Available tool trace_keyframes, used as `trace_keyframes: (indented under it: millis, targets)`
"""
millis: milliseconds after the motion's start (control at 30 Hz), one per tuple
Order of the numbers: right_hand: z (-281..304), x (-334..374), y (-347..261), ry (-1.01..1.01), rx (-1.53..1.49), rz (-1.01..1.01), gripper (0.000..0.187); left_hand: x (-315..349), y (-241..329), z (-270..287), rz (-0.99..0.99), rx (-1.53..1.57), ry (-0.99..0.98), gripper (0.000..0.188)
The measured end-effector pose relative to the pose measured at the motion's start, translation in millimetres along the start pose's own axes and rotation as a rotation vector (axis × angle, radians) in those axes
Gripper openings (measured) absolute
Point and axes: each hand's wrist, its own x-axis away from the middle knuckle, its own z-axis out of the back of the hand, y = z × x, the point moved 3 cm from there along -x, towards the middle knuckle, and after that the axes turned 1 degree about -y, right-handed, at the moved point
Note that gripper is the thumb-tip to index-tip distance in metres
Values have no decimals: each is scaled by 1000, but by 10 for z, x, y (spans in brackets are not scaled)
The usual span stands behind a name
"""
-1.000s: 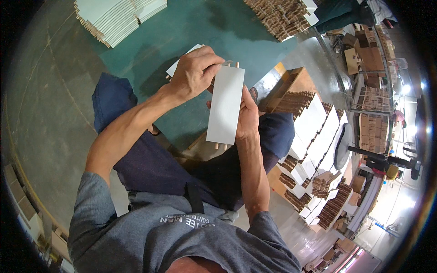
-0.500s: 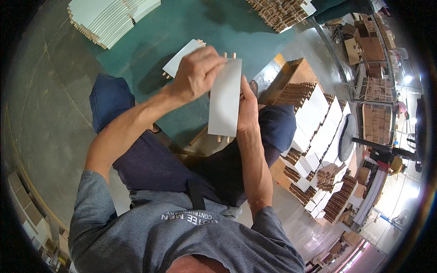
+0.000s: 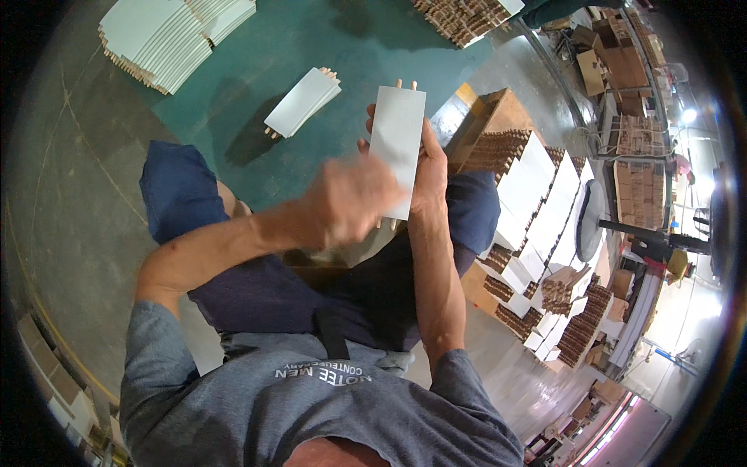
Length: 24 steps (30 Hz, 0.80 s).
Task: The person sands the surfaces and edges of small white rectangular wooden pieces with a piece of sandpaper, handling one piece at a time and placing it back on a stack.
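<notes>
A narrow white panel (image 3: 400,140) with wooden dowels sticking out of both short ends is held up over my knees. My right hand (image 3: 431,173) grips it from below and along its right edge, the fingertips showing past the left edge. Across the lower left part of the panel is my left hand (image 3: 352,201), smeared by motion. Whether its fingers hold anything cannot be made out. On the green mat beyond, a small pile of similar white doweled panels (image 3: 302,103) lies to the left of the held one.
A large stack of white panels (image 3: 159,43) stands at the far left on the green mat (image 3: 233,93). Another stack (image 3: 459,19) is at the far right. Beside my right knee, many panels with brown edges (image 3: 529,179) cover a wooden pallet. A round grey fan (image 3: 591,222) stands past them.
My left hand has moved from the panel's far end down toward its near end. The panel, in my right hand, has shifted slightly away and to the right.
</notes>
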Motion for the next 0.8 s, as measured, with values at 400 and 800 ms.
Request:
trace_keyframes:
  millis: [400,800]
  targets:
    - [113,-67,270,27,-65,-97,49,218,-464,-158,121,38,11,16]
    - [270,-33,16,226,56,116,43,-47,-791,618,871,320,388,17]
